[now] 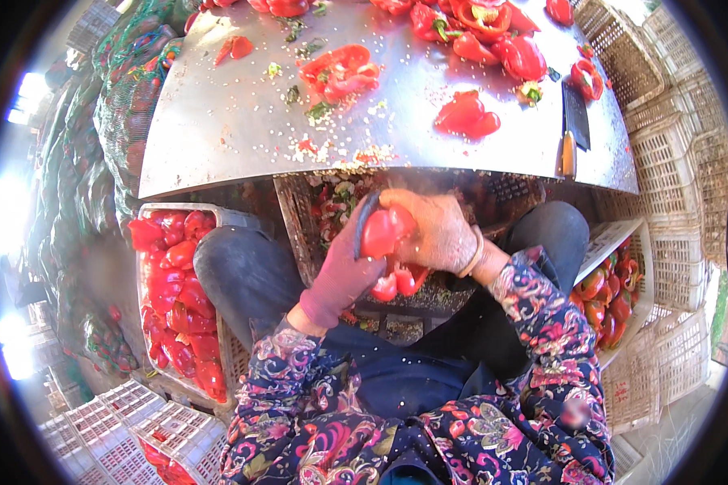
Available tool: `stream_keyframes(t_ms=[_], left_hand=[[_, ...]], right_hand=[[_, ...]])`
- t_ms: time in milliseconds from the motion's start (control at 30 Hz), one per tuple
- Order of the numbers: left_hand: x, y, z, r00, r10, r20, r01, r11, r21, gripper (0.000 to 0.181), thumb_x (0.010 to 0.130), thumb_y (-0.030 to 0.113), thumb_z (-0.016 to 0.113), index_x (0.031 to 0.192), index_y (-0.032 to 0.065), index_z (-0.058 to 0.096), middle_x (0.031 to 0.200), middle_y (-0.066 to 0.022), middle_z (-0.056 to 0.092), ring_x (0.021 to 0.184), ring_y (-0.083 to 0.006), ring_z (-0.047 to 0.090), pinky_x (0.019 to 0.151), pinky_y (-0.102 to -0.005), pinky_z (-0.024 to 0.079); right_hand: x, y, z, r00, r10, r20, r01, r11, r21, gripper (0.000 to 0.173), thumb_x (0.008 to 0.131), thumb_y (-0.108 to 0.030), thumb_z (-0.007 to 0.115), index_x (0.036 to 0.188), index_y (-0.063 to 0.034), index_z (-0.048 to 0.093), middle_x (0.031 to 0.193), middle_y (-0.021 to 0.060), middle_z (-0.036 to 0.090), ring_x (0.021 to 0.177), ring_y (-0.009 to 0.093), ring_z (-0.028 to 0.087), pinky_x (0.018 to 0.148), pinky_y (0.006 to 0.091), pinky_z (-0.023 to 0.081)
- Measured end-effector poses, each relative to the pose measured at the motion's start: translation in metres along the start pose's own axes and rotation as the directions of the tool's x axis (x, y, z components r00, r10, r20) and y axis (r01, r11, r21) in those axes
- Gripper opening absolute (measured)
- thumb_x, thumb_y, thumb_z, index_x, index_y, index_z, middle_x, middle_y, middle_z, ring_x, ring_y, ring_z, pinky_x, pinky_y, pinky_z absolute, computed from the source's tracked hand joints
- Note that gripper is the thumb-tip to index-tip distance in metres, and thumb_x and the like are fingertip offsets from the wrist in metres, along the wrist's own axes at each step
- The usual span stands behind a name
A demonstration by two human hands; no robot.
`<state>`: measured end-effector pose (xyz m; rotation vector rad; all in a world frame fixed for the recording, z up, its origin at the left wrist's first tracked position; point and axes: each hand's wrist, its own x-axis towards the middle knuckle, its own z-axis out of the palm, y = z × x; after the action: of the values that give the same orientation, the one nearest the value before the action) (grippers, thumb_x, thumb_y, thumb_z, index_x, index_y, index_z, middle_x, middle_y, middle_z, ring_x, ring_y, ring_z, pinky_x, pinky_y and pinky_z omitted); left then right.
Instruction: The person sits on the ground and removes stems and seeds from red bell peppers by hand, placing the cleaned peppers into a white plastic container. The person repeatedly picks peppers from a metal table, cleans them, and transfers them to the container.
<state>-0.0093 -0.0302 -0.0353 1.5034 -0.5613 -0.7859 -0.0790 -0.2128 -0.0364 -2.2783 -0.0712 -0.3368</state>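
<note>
My left hand (pixel 343 270), in a pinkish-purple glove with dark fingers, grips a red bell pepper (pixel 381 233) above the gap between my knees. My right hand (pixel 440 227), in an orange glove, closes on the same pepper from the other side. Just below the hands show more red pepper lobes (pixel 400 282); whether they belong to that pepper I cannot tell. Under the hands stands a bin of pepper scraps (pixel 333 203), partly hidden by my arms. On the metal table beyond lie an opened red pepper (pixel 341 73) and another red pepper piece (pixel 467 115).
Seeds litter the metal table (pixel 230 121). A cleaver (pixel 574 124) lies near its right edge, below a pepper pile (pixel 491 36). Crates of red peppers (pixel 179 297) and darker peppers (pixel 606 291) flank my knees. Stacked crates (pixel 670 176) stand right, net sacks (pixel 127 109) left.
</note>
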Motion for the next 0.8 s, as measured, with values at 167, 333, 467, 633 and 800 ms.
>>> stream_keyframes(t_ms=[167,333,467,633,800], left_hand=[[0.005,-0.007,-0.002,0.989,-0.147,0.002,0.142,0.950,-0.279,0.077,0.075,0.008,0.074,0.144,0.0040,0.041,0.131,-0.0063,0.056,0.118,-0.0138,0.053,0.101,-0.0299,0.044],[0.004,-0.012,-0.011,0.976,-0.092,0.195,0.160,0.915,-0.370,0.080,0.076,0.018,0.080,0.144,0.0022,0.041,0.132,-0.0061,0.055,0.119,-0.0152,0.054,0.102,-0.0306,0.043],[0.004,-0.006,-0.013,0.966,-0.152,0.211,0.227,0.889,-0.399,0.073,0.079,0.011,0.074,0.143,0.0025,0.042,0.130,-0.0067,0.057,0.117,-0.0131,0.055,0.100,-0.0299,0.044],[0.005,-0.014,0.001,0.985,-0.173,0.019,0.173,0.985,-0.012,0.068,0.077,0.003,0.071,0.140,0.0021,0.046,0.128,-0.0067,0.059,0.116,-0.0128,0.055,0.102,-0.0294,0.043],[0.006,-0.018,-0.009,0.975,-0.140,0.174,0.181,0.951,-0.251,0.075,0.076,0.007,0.075,0.144,0.0033,0.042,0.129,-0.0068,0.058,0.118,-0.0144,0.054,0.102,-0.0306,0.043]], right_hand=[[0.002,0.000,0.002,0.942,0.309,0.133,-0.316,0.680,0.661,0.033,0.072,-0.003,0.066,0.104,-0.0026,0.061,0.082,0.0071,0.065,0.067,0.013,0.062,0.059,0.0272,0.049],[-0.005,-0.016,-0.016,0.767,0.480,0.426,-0.564,0.186,0.805,0.022,0.072,0.003,0.063,0.094,-0.0013,0.060,0.079,0.0042,0.061,0.062,0.008,0.055,0.051,0.0206,0.041],[-0.009,-0.022,-0.016,0.767,0.471,0.436,-0.587,0.243,0.772,0.022,0.075,-0.006,0.069,0.094,-0.0012,0.060,0.080,0.0045,0.063,0.063,0.009,0.057,0.052,0.0215,0.043],[-0.017,-0.021,0.010,0.866,0.491,0.097,-0.496,0.868,0.032,0.060,0.074,-0.025,0.076,0.123,0.0029,0.055,0.091,0.0205,0.069,0.084,0.030,0.069,0.075,0.0404,0.053],[-0.024,-0.011,0.011,0.867,0.447,0.218,-0.476,0.620,0.623,0.056,0.077,-0.018,0.072,0.125,0.0041,0.052,0.085,0.0112,0.068,0.067,0.018,0.065,0.060,0.0316,0.051]])
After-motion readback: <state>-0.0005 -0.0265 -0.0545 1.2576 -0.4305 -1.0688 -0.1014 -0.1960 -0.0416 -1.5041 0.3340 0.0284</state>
